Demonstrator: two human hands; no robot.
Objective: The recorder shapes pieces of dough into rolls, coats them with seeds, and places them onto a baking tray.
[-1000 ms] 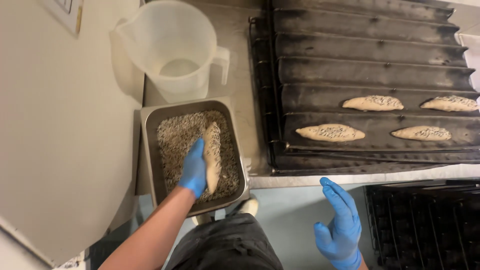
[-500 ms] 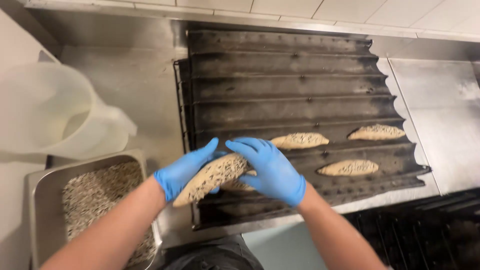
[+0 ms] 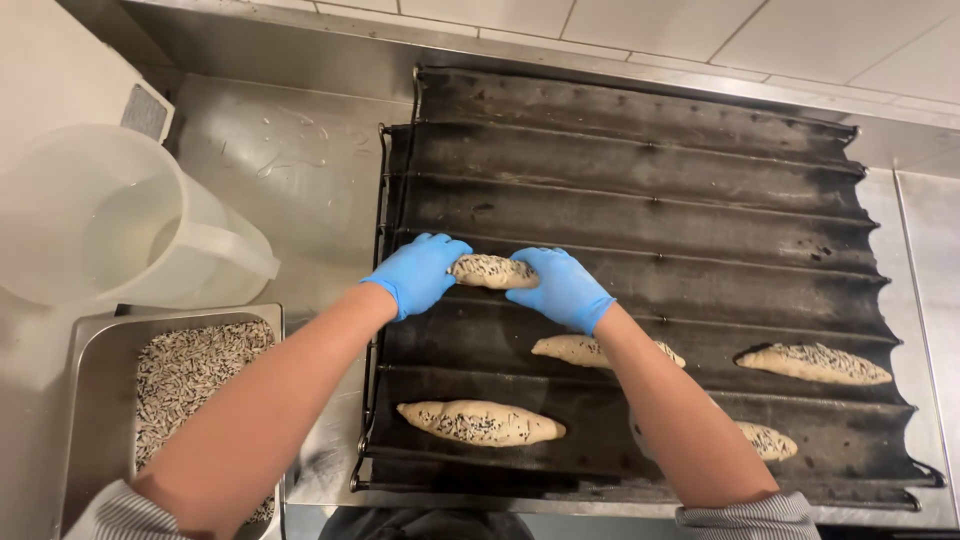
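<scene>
While both gloved hands, left hand (image 3: 418,274) and right hand (image 3: 562,288), grip a seeded dough piece (image 3: 492,271), it rests on the baking tray (image 3: 640,200).

Bright even overhead light; soft shadows under arms; mild glare on steel counter (image 3: 300,190); sharp focus

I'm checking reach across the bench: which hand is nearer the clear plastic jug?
Left. The left hand grips the seeded dough piece on its jug-facing end; the jug stands further left. The right hand holds the far end.
</scene>
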